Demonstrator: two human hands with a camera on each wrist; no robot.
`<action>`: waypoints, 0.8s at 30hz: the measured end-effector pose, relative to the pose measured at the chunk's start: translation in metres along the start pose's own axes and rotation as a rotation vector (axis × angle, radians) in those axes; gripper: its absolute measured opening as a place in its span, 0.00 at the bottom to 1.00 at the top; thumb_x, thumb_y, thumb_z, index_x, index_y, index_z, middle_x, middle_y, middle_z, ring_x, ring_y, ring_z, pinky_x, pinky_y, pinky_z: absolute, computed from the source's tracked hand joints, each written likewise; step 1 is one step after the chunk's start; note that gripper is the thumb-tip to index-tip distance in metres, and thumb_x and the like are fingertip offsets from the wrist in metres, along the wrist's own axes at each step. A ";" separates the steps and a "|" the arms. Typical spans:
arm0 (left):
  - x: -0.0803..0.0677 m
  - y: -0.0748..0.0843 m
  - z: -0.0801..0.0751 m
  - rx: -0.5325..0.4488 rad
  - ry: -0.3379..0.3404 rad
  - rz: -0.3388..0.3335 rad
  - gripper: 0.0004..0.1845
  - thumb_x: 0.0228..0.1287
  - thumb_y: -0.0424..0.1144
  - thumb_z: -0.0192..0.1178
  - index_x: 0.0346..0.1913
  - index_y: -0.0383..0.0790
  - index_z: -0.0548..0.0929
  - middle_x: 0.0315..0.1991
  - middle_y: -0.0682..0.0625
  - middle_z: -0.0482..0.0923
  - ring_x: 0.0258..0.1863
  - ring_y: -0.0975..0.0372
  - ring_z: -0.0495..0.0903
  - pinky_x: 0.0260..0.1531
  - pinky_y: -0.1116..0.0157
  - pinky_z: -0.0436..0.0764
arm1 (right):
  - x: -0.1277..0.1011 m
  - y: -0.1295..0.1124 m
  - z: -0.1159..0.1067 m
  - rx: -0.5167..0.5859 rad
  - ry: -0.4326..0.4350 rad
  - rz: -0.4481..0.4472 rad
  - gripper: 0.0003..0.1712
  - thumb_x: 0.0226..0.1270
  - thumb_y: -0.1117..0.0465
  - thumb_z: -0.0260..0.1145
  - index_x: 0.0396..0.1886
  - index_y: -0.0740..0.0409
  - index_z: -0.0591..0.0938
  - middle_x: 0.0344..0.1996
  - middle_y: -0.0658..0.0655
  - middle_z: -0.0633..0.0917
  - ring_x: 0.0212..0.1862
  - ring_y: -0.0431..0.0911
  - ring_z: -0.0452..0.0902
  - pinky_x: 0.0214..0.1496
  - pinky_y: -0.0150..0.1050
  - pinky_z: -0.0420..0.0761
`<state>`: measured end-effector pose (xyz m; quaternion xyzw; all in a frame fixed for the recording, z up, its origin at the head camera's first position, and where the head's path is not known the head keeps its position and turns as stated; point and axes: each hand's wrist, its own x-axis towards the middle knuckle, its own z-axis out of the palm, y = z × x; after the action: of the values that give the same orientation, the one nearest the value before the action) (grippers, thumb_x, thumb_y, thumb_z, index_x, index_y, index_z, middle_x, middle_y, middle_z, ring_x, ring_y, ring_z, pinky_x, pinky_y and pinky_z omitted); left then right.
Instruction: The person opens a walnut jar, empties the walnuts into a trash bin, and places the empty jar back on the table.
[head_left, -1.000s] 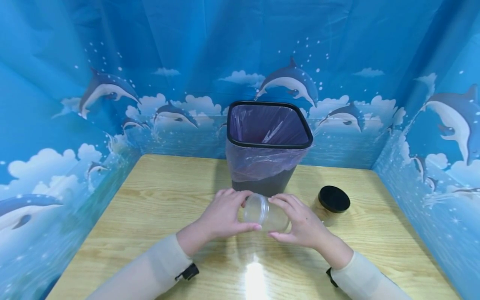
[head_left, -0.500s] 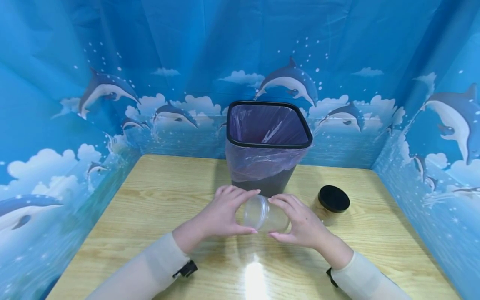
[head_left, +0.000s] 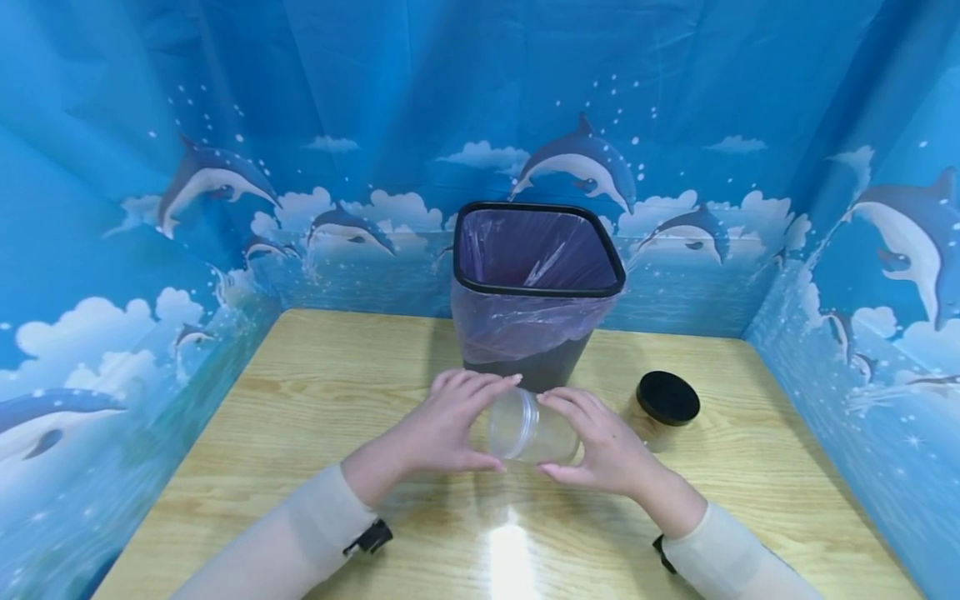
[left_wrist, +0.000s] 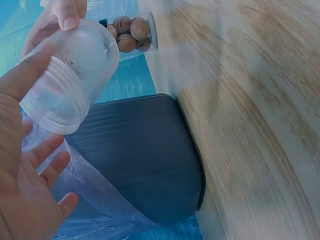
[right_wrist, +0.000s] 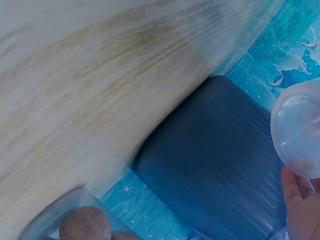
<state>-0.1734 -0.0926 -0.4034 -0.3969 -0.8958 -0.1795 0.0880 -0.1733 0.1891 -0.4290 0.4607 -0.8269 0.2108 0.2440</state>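
Note:
A clear plastic jar (head_left: 534, 433) lies on its side in the air, low over the wooden table (head_left: 315, 417), between both hands. My right hand (head_left: 581, 437) grips its body, fingers over the top and thumb beneath. My left hand (head_left: 483, 421) is at the ribbed mouth end, fingers stretched out straight over it. In the left wrist view the left thumb (left_wrist: 25, 75) touches the ribbed rim of the jar (left_wrist: 70, 75) while the other fingers are spread clear of it. The right wrist view shows the jar's round base (right_wrist: 300, 132).
A dark waste bin (head_left: 540, 292) lined with a thin purple bag stands just behind the hands. A second clear jar with a black lid (head_left: 666, 398) stands to the right and holds walnuts (left_wrist: 131, 34). Blue dolphin-print walls enclose the table on three sides.
My left hand's fingers have uncurled from round the jar's mouth end and now lie straight over it; the wrist has drawn back slightly. The right hand and jar have stayed put.

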 end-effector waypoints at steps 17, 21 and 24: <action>0.002 0.016 0.004 0.092 0.014 -0.238 0.49 0.54 0.80 0.53 0.66 0.44 0.77 0.45 0.55 0.85 0.46 0.59 0.78 0.53 0.54 0.72 | -0.001 0.001 0.001 -0.017 0.013 0.005 0.50 0.48 0.39 0.78 0.67 0.57 0.73 0.58 0.57 0.79 0.57 0.53 0.77 0.55 0.52 0.81; 0.002 0.016 0.007 0.079 0.011 -0.226 0.49 0.54 0.79 0.54 0.66 0.44 0.77 0.39 0.56 0.84 0.41 0.62 0.77 0.50 0.56 0.73 | 0.000 0.000 0.001 -0.006 0.006 0.008 0.49 0.49 0.38 0.77 0.67 0.57 0.73 0.58 0.58 0.78 0.57 0.53 0.77 0.56 0.51 0.81; 0.001 0.016 0.009 0.072 0.013 -0.225 0.49 0.54 0.79 0.54 0.66 0.44 0.77 0.38 0.57 0.83 0.41 0.62 0.76 0.52 0.56 0.72 | 0.000 0.000 0.002 -0.003 0.014 -0.001 0.48 0.51 0.37 0.77 0.67 0.58 0.74 0.58 0.58 0.78 0.57 0.52 0.77 0.56 0.51 0.81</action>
<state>-0.1627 -0.0784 -0.4068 -0.2893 -0.9400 -0.1586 0.0871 -0.1736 0.1879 -0.4301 0.4593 -0.8253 0.2126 0.2505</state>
